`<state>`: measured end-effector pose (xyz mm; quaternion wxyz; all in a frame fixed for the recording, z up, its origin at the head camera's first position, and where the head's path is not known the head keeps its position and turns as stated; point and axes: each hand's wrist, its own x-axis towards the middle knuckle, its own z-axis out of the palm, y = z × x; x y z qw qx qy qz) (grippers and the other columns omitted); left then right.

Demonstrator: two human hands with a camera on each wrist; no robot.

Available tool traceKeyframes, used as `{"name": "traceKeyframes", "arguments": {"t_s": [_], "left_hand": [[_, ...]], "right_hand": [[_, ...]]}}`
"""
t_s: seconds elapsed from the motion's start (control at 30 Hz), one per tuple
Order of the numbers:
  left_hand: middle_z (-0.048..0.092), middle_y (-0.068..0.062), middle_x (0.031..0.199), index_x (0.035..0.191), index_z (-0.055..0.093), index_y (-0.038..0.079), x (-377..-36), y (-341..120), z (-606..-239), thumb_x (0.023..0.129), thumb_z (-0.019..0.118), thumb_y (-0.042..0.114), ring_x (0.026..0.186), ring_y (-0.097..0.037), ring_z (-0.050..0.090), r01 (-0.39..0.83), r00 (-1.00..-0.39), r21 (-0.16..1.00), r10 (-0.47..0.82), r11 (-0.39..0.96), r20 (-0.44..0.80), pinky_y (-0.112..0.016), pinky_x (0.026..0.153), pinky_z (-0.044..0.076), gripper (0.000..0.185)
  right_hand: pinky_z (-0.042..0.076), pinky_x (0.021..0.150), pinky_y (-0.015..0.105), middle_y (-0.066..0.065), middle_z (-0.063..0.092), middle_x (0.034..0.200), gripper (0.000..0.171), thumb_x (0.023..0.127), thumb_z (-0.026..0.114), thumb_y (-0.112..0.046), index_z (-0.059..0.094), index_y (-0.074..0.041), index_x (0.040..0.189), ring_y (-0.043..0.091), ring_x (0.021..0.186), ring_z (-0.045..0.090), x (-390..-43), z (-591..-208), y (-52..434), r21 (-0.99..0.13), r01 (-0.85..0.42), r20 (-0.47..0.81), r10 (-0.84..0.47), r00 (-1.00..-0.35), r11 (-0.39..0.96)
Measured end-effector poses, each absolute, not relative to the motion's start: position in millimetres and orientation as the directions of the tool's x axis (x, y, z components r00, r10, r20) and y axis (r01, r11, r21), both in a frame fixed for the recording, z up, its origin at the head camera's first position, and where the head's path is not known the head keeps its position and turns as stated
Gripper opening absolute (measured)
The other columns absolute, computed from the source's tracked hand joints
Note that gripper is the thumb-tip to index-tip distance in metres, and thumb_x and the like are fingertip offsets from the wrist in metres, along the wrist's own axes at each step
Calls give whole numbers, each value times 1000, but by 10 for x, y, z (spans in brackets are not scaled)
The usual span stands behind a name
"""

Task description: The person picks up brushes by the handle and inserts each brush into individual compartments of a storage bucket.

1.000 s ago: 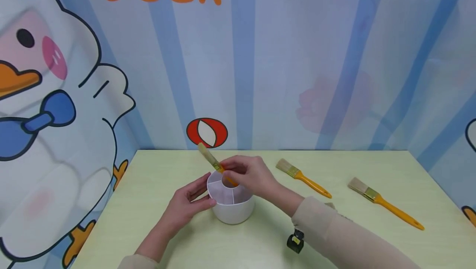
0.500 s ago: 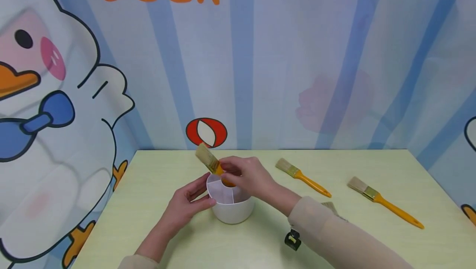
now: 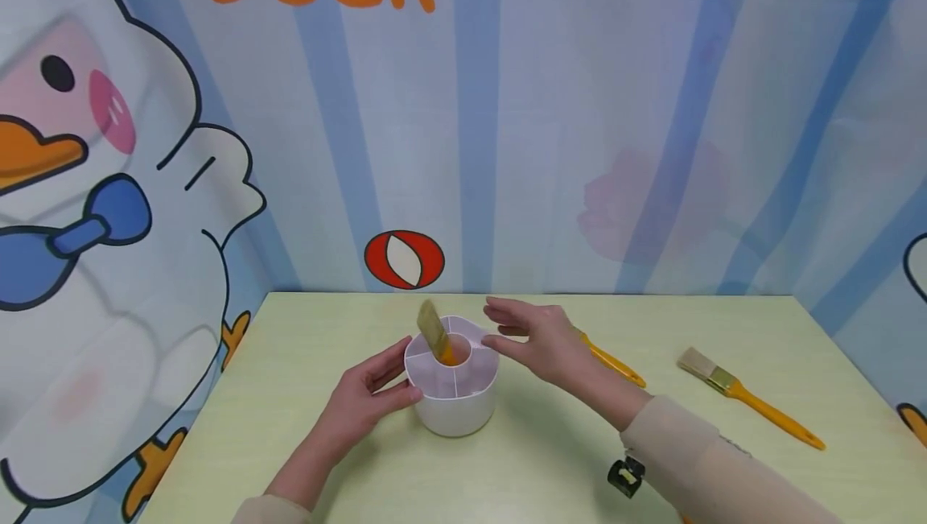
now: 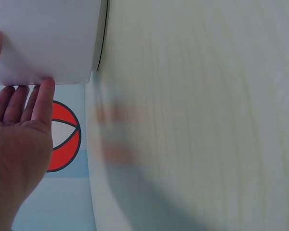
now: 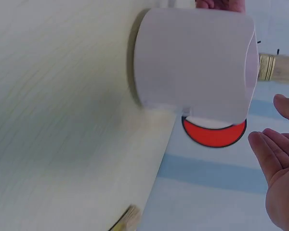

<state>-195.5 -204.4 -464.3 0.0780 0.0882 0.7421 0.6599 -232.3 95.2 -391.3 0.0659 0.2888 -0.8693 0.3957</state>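
left hand point(image 3: 362, 399): rests against the left side of the white holder point(image 3: 452, 383), fingers point(image 4: 24, 98) fairly straight, tips touching its wall; the thumb is not clear enough to tell.
right hand point(image 3: 539, 339): hovers just right of the holder's rim, fingers point(image 5: 279, 159) spread and relaxed, holding nothing.
white holder: round, split into compartments, upright on the pale green counter point(image 3: 290, 427), near the middle.
brush in holder point(image 3: 437, 334): handle down in the round centre compartment, bristles up and tilted to the left.
second brush point(image 3: 611, 363): lies on the counter behind the right hand, partly hidden by it.
third brush point(image 3: 746, 399): lies flat well to the right, bristles toward the back wall.
backdrop point(image 3: 579, 105): blue stripes, a cartoon duck, a red oval mark.
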Motion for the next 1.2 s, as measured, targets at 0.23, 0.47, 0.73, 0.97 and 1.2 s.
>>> {"name": "traceKeyframes", "arguments": {"t_s": [0.23,0.47,0.73,0.97,1.2], "left_hand": [[48,-7,165,163,47,13,-1955,-2047,-4636,92,86,13,153,-31,45,20,-972,993,233,114,-7,-33,111,53,81],[48,-7,165,163,47,14,-1955,-2048,-4628,92,87,15,153,-32,45,20,-972,992,236,121,-9,-33,112,53,81],[47,-8,166,163,47,13,-1956,-2055,-4622,92,86,11,153,-32,45,17,-970,994,242,112,-10,-32,111,53,81],[47,-8,166,163,47,13,-1944,-2056,-4621,92,86,13,153,-33,45,6,-970,994,240,112,-21,-32,111,53,81],[47,-7,166,163,48,15,-1945,-2048,-4617,92,87,16,153,-32,45,3,-973,992,231,127,-27,-33,111,53,81]], "right_hand": [[64,96,43,17,73,134,53,96,83,-17,65,1,143,33,112,77,-2395,-3962,1328,-657,-517,332,-405,-852,548],[61,103,50,16,65,147,60,101,77,-27,58,-4,153,38,127,69,-2494,-3947,1697,-647,-453,257,-384,-887,613],[54,110,59,20,59,153,66,102,76,-28,51,-1,157,42,134,63,-2602,-3984,1990,-584,-454,228,-400,-888,673],[47,115,66,22,51,160,73,103,75,-33,44,-3,162,46,143,52,-2650,-4084,2157,-546,-420,165,-399,-902,725],[46,115,68,24,48,161,78,102,75,-37,40,-8,165,48,143,51,-2685,-4208,2264,-527,-380,114,-381,-918,760]]}}
